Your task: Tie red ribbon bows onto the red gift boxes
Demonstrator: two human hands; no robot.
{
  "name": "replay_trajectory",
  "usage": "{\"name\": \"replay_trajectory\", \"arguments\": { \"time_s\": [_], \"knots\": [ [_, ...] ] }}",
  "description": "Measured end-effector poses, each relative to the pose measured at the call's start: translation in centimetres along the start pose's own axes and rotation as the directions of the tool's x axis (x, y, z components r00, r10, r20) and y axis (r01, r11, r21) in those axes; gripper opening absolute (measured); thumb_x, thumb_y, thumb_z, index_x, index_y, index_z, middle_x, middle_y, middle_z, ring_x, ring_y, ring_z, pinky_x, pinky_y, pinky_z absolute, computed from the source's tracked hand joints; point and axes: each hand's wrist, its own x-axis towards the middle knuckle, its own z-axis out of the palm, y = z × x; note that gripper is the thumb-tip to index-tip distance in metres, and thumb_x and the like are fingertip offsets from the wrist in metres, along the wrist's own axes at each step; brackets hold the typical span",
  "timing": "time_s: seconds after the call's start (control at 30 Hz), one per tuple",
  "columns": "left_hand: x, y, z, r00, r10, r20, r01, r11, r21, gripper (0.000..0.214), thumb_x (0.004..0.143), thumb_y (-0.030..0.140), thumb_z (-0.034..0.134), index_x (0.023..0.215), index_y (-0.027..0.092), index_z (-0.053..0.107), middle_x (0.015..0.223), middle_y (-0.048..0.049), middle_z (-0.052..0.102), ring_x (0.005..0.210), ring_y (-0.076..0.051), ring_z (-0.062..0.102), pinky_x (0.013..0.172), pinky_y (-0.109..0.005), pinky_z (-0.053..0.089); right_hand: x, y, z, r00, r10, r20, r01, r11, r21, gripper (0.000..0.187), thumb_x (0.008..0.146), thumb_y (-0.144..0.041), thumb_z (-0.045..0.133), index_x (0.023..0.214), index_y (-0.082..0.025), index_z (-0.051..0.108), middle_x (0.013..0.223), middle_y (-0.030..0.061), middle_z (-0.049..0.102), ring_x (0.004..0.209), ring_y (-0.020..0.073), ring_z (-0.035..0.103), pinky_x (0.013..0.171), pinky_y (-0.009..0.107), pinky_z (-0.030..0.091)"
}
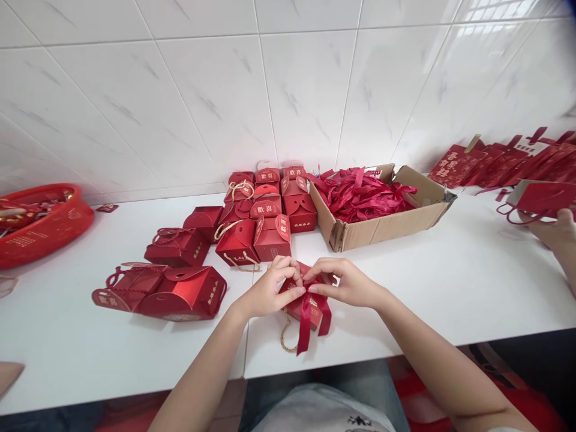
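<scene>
Right in front of me on the white table lies a small red gift box (293, 306) with a twisted cord handle (284, 336) hanging off its near left side. A dark red ribbon (305, 324) sits across the box, its two tails hanging toward me. My left hand (272, 287) pinches the ribbon between thumb and fingertips. From the other side, my right hand (344, 282) pinches it too, and both sets of fingertips meet at the ribbon's middle. The fingers hide the exact shape of the knot or loops there.
Several red gift boxes (272, 237) stand behind my hands, with more boxes (184, 294) to the left. A cardboard box (387, 233) holds many red ribbons (360, 195). At far left is a red plastic basket (49, 240). Another person's hand (558, 237) holds a red bag (540, 198) at right.
</scene>
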Motion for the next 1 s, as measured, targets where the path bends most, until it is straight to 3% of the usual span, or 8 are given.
{"name": "replay_trajectory", "arguments": {
  "time_s": [0.2, 0.3, 0.43, 0.6, 0.7, 0.87, 1.0],
  "knots": [
    [0.19, -0.37, 0.02, 0.999, -0.044, 0.0, 0.044, 0.999, -0.004, 0.024, 0.091, 0.036, 0.05, 0.076, 0.02, 0.061, 0.112, -0.0068, 0.051, 0.117, -0.022, 0.043, 0.106, -0.042, 0.035, 0.34, -0.1, -0.03, 0.996, 0.035, 0.082, -0.035, 0.999, -0.002, 0.016, 0.083, -0.024, 0.064, 0.096, -0.015, 0.068, 0.076, 0.0019, 0.064, 0.062, 0.0104, 0.054, 0.062, 0.023, 0.045],
    [0.12, -0.59, -0.03, 0.999, -0.045, 0.021, 0.046, 0.996, -0.075, 0.028, 0.093, 0.037, 0.046, 0.078, 0.021, 0.062, 0.11, -0.0065, 0.052, 0.115, -0.02, 0.046, 0.106, -0.04, 0.035, 0.42, -0.06, -0.18, 0.99, 0.103, 0.1, -0.108, 0.993, 0.042, 0.011, 0.084, -0.025, 0.063, 0.088, -0.016, 0.067, 0.076, 0.0018, 0.066, 0.064, 0.011, 0.056, 0.063, 0.023, 0.046],
    [0.01, -0.93, 0.08, 0.997, -0.069, -0.03, 0.067, 0.995, -0.08, 0.028, 0.092, 0.038, 0.047, 0.074, 0.02, 0.059, 0.103, -0.0059, 0.051, 0.111, -0.02, 0.047, 0.104, -0.039, 0.037, 0.34, -0.2, -0.65, 0.971, 0.169, 0.167, -0.187, 0.978, 0.096, 0.011, 0.085, -0.026, 0.06, 0.081, -0.016, 0.061, 0.072, -0.0005, 0.062, 0.061, 0.01, 0.054, 0.06, 0.022, 0.045],
    [-0.04, -1.01, -0.05, 0.992, -0.126, -0.011, 0.124, 0.985, -0.123, 0.026, 0.092, 0.037, 0.046, 0.077, 0.02, 0.059, 0.126, -0.0078, 0.048, 0.126, -0.023, 0.04, 0.112, -0.046, 0.028, 0.31, -0.75, -0.86, 0.97, 0.133, 0.202, -0.142, 0.989, 0.031, 0.017, 0.077, -0.025, 0.07, 0.087, -0.017, 0.059, 0.075, -0.0022, 0.058, 0.06, 0.0084, 0.048, 0.056, 0.02, 0.041],
    [0.05, -0.8, -0.12, 0.992, -0.129, -0.009, 0.127, 0.981, -0.145, 0.023, 0.091, 0.035, 0.047, 0.08, 0.02, 0.06, 0.14, -0.0082, 0.043, 0.136, -0.025, 0.031, 0.114, -0.049, 0.024, 0.53, -0.73, -0.4, 0.977, 0.11, 0.184, -0.128, 0.988, 0.087, 0.011, 0.08, -0.022, 0.066, 0.088, -0.016, 0.06, 0.073, -0.0017, 0.059, 0.061, 0.0085, 0.049, 0.058, 0.02, 0.042],
    [0.2, -0.45, -0.06, 0.997, -0.068, -0.044, 0.058, 0.98, -0.19, 0.019, 0.088, 0.035, 0.053, 0.078, 0.02, 0.06, 0.14, -0.0095, 0.047, 0.134, -0.027, 0.037, 0.113, -0.051, 0.027, 0.83, -0.22, 0.01, 0.971, 0.125, 0.206, -0.178, 0.948, 0.263, 0.014, 0.082, -0.028, 0.064, 0.088, -0.015, 0.063, 0.078, 0.0001, 0.062, 0.06, 0.0079, 0.051, 0.057, 0.02, 0.045],
    [0.31, -0.64, -0.09, 0.993, -0.104, -0.05, 0.092, 0.974, -0.206, 0.022, 0.088, 0.036, 0.052, 0.075, 0.019, 0.058, 0.135, -0.0102, 0.05, 0.13, -0.026, 0.042, 0.112, -0.049, 0.028, 0.7, -0.16, -0.24, 0.966, 0.122, 0.228, -0.182, 0.947, 0.266, 0.018, 0.084, -0.03, 0.063, 0.094, -0.015, 0.061, 0.072, -0.0017, 0.059, 0.059, 0.0081, 0.051, 0.056, 0.02, 0.043]
  ]
}}
